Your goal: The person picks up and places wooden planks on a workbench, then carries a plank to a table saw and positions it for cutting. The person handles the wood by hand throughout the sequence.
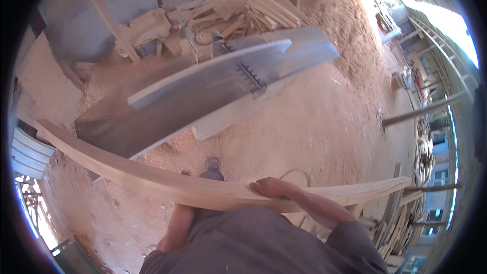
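Observation:
I hold a long wooden beam (215, 193) across the front of my body; it stretches from far left to right. My left hand (186, 172) is wrapped round it from below, with only the fingertips showing over its far edge. My right hand (274, 187) grips the beam from above, fingers bent over the far edge. Beyond the beam stands a jointer planer (187, 89) with a long metal table, an upright fence (213, 71) and a dark toothed slot (251, 77) across its middle.
Scrap wood (248, 7) is heaped behind the machine, beside a bank of wood shavings (340, 25). Loose shavings cover the floor (314, 127). Several long timbers (393, 223) lie at the lower right. A slanting post (426, 110) stands on the right.

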`<state>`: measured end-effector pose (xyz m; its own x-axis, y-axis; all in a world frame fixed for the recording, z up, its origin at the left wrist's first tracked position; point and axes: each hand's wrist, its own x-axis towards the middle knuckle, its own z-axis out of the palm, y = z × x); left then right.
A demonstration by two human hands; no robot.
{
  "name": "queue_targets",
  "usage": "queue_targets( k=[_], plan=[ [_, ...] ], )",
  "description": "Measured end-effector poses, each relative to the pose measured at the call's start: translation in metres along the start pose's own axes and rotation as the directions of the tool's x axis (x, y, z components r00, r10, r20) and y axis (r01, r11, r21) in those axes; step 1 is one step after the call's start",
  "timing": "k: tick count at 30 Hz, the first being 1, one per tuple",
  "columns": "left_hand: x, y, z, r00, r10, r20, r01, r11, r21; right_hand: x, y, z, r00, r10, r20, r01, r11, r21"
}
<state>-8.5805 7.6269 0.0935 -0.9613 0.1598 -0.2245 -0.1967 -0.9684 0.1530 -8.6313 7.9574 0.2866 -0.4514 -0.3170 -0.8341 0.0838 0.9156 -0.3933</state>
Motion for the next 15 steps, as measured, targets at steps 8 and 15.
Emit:
queue_targets(
  k=[8,15],
  plan=[
    [0.110,-0.088,-0.032,0.924,0.383,-0.001,0.021,-0.048,0.999,0.056,0.069,-0.174,0.987,-0.001,0.158,0.014,0.997,-0.080],
    [0.240,-0.185,0.114,0.509,0.658,-0.554,-0.379,0.750,0.542,0.111,0.168,-0.305,0.958,-0.237,0.160,0.272,0.926,-0.262]
  ],
)
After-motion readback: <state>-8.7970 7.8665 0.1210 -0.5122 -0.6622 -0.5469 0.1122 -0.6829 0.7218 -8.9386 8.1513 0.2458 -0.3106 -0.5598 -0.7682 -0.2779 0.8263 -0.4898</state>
